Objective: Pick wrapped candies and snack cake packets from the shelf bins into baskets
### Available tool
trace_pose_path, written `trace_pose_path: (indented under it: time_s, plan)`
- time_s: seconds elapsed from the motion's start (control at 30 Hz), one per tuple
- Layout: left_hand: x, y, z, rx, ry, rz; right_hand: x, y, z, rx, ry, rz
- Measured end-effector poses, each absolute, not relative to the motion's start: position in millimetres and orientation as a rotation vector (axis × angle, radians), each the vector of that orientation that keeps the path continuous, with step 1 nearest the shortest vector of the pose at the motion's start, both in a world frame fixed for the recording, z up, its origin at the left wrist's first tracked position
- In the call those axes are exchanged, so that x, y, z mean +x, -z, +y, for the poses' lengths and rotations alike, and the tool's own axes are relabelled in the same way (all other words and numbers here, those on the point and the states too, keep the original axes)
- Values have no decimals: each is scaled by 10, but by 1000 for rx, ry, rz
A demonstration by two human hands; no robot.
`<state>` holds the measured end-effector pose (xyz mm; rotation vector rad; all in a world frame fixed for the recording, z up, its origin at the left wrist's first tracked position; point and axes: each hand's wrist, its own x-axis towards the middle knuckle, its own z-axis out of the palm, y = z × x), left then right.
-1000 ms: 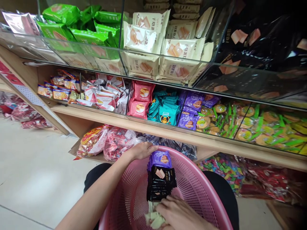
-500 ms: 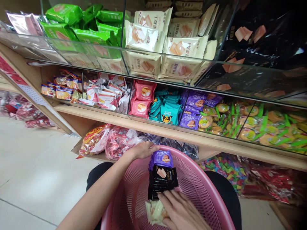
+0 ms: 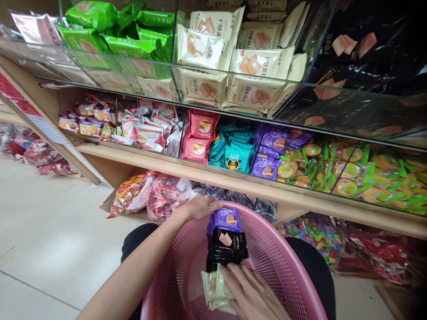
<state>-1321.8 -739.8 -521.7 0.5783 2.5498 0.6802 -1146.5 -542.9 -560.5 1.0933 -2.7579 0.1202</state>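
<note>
A pink perforated plastic basket (image 3: 302,275) stands between my knees. My left hand (image 3: 200,207) is closed over its far rim, beside a stack of purple cookie packets (image 3: 227,221). Black dry-cake packets (image 3: 230,246) stand in a row just in front of the purple ones, inside the basket. Nearer to me, my right hand (image 3: 255,293) grips cream-coloured snack packets (image 3: 215,289), its fingers over their right side. That hand covers part of the cream packets.
Ahead is a wooden shelf (image 3: 160,158) with clear-fronted bins. Green packets (image 3: 90,42), large cream packets (image 3: 203,46) and black packets (image 3: 343,44) fill the upper row. Teal packets (image 3: 238,155) and red packets (image 3: 196,149) sit below. Bagged goods (image 3: 170,195) lie underneath.
The cream packets have shifted and tilted up a little under my right hand, close to the black ones. My left hand stays at the rim.
</note>
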Motion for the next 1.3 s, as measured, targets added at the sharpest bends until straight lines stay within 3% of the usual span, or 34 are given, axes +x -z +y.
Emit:
trace_pose_path:
  time_s: [0.27,0.5,0.87,1.3]
  plan:
    - [-13215,5206,-7395,579,-667,2547,-11516,5509,-5594,1321,-191,-2782]
    - [-13221,5217,-7395,579,-635,2574,-11521,5709,-5651,1256,-119,-2742]
    - [-13216,5199,-7388,592,-606,2563,-11505,5541,-5437,1289,-116,-2892]
    - [-13219,5198,-7386,601,-612,2558,-11437,5726,-5587,1175,25,-2615]
